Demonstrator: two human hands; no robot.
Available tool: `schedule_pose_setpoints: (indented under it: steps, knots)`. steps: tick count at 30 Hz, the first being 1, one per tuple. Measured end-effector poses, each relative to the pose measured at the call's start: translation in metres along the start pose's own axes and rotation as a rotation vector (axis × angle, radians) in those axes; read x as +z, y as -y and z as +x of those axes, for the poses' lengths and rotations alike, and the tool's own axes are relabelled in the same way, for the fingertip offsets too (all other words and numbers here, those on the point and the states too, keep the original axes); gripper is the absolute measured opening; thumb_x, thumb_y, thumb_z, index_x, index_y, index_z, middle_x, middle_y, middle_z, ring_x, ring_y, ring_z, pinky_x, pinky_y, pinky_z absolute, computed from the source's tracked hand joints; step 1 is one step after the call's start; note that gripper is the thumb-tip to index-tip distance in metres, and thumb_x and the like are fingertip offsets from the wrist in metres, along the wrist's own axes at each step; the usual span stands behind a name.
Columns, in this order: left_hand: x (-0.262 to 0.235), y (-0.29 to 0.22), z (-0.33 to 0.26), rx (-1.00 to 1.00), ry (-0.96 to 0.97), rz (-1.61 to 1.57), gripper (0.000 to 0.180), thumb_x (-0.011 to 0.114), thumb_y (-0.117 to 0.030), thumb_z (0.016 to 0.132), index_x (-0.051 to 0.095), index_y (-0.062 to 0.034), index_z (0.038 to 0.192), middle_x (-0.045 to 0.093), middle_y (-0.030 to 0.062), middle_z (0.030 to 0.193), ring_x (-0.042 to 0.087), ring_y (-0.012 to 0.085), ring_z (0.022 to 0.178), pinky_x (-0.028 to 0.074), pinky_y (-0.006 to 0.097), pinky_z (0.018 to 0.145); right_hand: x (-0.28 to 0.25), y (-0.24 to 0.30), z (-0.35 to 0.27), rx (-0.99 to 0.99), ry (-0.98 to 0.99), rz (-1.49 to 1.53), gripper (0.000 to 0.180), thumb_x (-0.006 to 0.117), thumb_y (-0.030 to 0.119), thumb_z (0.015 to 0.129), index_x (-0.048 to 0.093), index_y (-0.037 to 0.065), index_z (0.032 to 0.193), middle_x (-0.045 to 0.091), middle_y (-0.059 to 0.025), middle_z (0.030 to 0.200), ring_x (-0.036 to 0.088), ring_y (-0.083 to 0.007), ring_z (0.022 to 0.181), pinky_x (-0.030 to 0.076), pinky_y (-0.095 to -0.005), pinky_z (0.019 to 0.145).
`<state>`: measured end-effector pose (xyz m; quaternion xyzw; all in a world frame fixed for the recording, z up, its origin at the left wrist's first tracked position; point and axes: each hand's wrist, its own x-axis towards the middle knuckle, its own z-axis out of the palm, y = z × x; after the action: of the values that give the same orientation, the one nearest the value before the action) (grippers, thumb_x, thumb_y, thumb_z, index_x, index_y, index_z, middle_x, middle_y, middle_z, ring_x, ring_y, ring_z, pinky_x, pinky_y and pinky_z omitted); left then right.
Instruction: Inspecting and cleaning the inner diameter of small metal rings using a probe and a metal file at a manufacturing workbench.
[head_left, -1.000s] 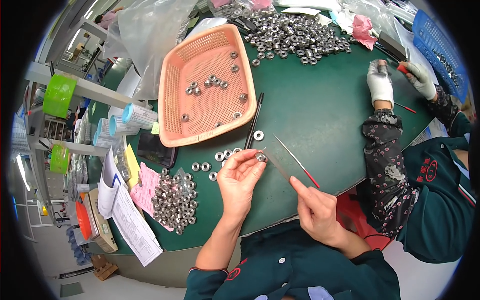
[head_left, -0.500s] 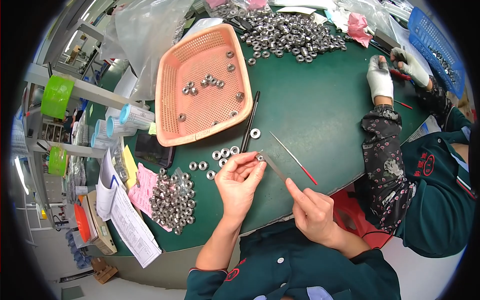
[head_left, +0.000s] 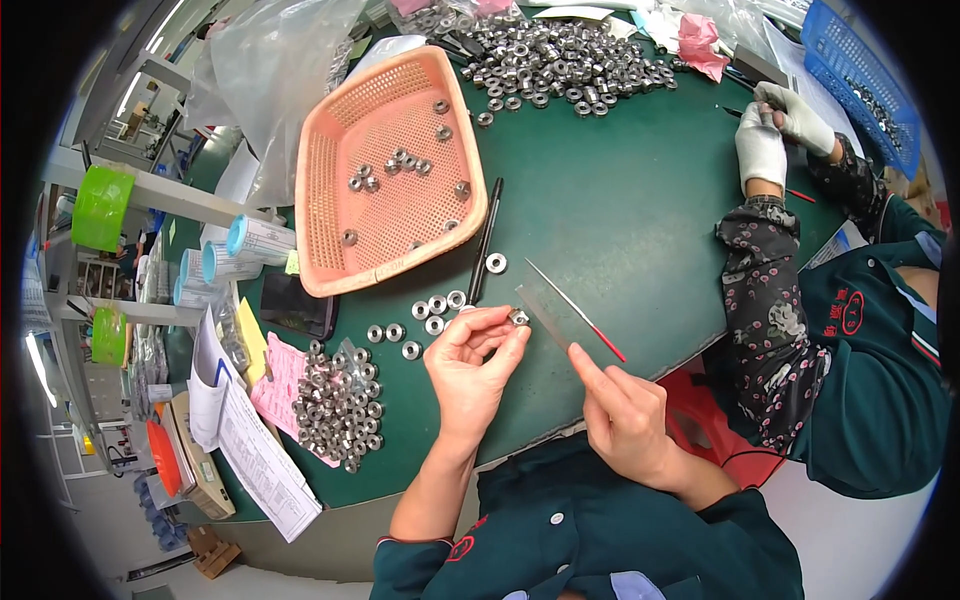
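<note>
Pinched between the thumb and fingers of my left hand (head_left: 468, 378) is a small shiny metal ring (head_left: 518, 317). My right hand (head_left: 628, 418) grips a thin flat file (head_left: 545, 320), its forefinger stretched along the blade and the other fingers curled. The file's tip is close to the ring, with a small gap between them. A slim needle file with a red handle (head_left: 605, 342) lies on the green table (head_left: 610, 200) just beyond. Several loose rings (head_left: 437, 305) lie near my left hand, and a single ring (head_left: 496, 263) sits beside a black rod (head_left: 487, 240).
A pink mesh basket (head_left: 310, 200) with some rings stands at the far left of my hands. Ring heaps lie at left (head_left: 340, 405) and back (head_left: 570, 65). Papers (head_left: 258, 460) and a dark phone (head_left: 290, 308) are left. At right are a co-worker's gloved hands (head_left: 765, 150) and a blue basket (head_left: 865, 95).
The flat file has come away from the ring, which my left hand now holds tilted differently. The co-worker's gloved hands have come together. The whole view has shifted slightly.
</note>
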<state>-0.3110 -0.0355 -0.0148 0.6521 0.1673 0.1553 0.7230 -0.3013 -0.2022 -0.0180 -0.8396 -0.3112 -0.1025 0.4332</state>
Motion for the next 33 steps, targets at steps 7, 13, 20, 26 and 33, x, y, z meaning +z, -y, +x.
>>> schedule_pose_setpoints:
  steps: [7,13,20,26,33]
  knots:
    - [0.003,0.001,0.000,0.005,0.017,0.005,0.022,0.066,0.009,0.071,0.059,0.0057,0.092,0.058,0.0069,0.088,0.060,0.0100,0.077,0.050,0.021,0.073,-0.001,0.000,-0.003,-0.016,0.014,-0.012,0.054,0.056,-0.007,0.060,0.057,0.002,0.113,0.036,-0.0048,0.054,0.042,-0.0183,0.041,0.037,-0.0308,0.040]
    - [0.010,0.001,-0.007,0.015,0.062,0.044,0.021,0.067,0.010,0.069,0.060,0.0051,0.089,0.059,0.0076,0.086,0.060,0.0101,0.076,0.051,0.020,0.070,0.005,-0.001,0.012,-0.037,-0.011,-0.074,0.050,0.057,-0.007,0.062,0.057,0.001,0.112,0.038,-0.0061,0.055,0.044,-0.0202,0.043,0.038,-0.0319,0.042]
    - [0.004,0.002,-0.003,0.002,0.022,0.009,0.022,0.067,0.009,0.070,0.060,0.0050,0.090,0.059,0.0071,0.086,0.060,0.0107,0.076,0.051,0.020,0.070,0.007,0.001,0.005,-0.008,-0.046,0.001,0.051,0.053,-0.011,0.062,0.057,-0.001,0.112,0.036,-0.0076,0.053,0.043,-0.0221,0.041,0.036,-0.0331,0.041]
    - [0.005,0.001,-0.004,0.016,0.039,0.015,0.022,0.067,0.009,0.070,0.060,0.0055,0.090,0.058,0.0077,0.089,0.060,0.0107,0.076,0.051,0.020,0.071,0.007,0.005,0.000,0.003,-0.015,-0.023,0.051,0.053,-0.011,0.061,0.057,-0.001,0.111,0.036,-0.0067,0.053,0.043,-0.0215,0.041,0.037,-0.0326,0.041]
    - [0.004,0.004,-0.004,0.015,0.092,0.039,0.022,0.066,0.010,0.069,0.061,0.0053,0.090,0.059,0.0087,0.090,0.060,0.0113,0.077,0.051,0.021,0.071,0.010,-0.006,0.025,0.177,-0.162,0.183,0.042,0.053,-0.007,0.072,0.052,-0.003,0.114,0.048,-0.0103,0.056,0.051,-0.0233,0.043,0.040,-0.0334,0.043]
